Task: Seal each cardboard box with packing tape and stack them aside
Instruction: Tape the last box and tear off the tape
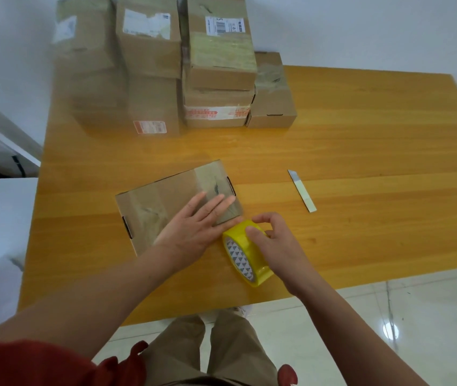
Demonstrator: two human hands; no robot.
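Fingers (255, 233) of right hand (280, 246) grip triangle-printed tape roll (252, 260).

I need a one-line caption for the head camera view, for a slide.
Left hand presses flat on a cardboard box while the right hand grips a yellow tape roll beside it.

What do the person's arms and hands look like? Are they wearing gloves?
No gloves. The left hand and the right hand are bare, with no rings, watch or bracelet showing. Both forearms are bare. A red sleeve covers the top of the left arm, and a bit of red cloth shows by the right one.
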